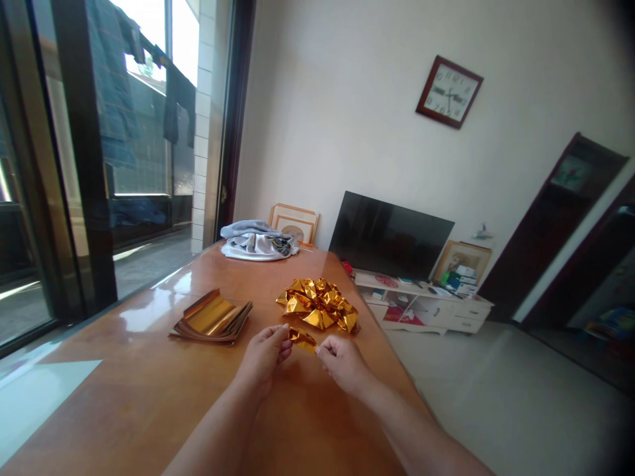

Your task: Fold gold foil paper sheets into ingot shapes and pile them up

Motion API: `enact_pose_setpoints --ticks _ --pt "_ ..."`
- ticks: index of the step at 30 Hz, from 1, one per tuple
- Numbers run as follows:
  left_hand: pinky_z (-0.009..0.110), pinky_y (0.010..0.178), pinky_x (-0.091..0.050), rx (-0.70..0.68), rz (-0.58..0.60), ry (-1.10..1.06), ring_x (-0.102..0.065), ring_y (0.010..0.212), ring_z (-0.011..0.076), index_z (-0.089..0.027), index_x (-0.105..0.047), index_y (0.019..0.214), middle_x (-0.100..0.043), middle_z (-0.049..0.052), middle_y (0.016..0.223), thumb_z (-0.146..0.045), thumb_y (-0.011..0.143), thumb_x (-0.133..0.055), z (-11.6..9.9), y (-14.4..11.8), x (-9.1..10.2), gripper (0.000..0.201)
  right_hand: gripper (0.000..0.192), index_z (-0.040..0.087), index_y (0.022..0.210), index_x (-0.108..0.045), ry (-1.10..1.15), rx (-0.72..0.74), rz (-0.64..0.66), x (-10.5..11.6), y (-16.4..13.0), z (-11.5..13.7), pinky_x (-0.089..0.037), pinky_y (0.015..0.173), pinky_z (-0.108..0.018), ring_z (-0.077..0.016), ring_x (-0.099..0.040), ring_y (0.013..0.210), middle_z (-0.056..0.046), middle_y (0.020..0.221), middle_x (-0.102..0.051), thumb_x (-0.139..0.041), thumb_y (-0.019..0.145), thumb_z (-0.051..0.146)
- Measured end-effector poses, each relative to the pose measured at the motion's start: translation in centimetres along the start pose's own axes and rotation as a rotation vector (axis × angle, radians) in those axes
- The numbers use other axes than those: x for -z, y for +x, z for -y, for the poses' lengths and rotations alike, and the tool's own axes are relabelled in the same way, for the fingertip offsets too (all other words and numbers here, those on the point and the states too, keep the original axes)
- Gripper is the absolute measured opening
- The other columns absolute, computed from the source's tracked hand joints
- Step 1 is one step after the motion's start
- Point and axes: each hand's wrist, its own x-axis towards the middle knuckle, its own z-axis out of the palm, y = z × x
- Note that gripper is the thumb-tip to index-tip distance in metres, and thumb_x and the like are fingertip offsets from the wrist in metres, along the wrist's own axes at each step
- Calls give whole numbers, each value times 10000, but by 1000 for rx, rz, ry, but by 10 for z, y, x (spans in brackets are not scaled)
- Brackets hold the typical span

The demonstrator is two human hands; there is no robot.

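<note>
Two arms (223, 423) reach forward over the table (149, 396), leaning in toward each other, and the left hand (264, 356) and right hand (346, 363) are almost closed, pinching the two ends of one gold paper (303, 340) near the shiny pile (321, 320) and right of the stack (211, 316).
</note>
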Motion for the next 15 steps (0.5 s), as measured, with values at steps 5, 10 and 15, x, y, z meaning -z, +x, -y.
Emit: enact_pose_setpoints --ticks 5,10,15 --pt "277 685 -481 -17 -49 52 -608 697 137 -141 -652 866 -642 31 780 -478 640 -819 -7 -5 0 439 301 193 704 -605 -57 -12 -130 15 25 -6 -343 523 -233 -146 -550 589 5 632 -636 -536 885 424" --pt "269 667 -453 -19 -88 111 -609 715 141 -165 -654 845 -660 28 832 -502 616 -805 -8 -6 0 435 306 204 660 -616 -167 -57 -296 43 71 -5 -303 541 -246 -162 -543 625 -7 647 -637 -539 866 416" --pt "266 659 -434 -31 -85 137 -608 749 155 -172 -659 850 -673 45 870 -503 631 -791 -6 -1 4 418 326 200 574 -604 -237 -124 -345 60 116 2 -266 537 -259 -155 -519 602 -27 614 -626 -557 843 378"
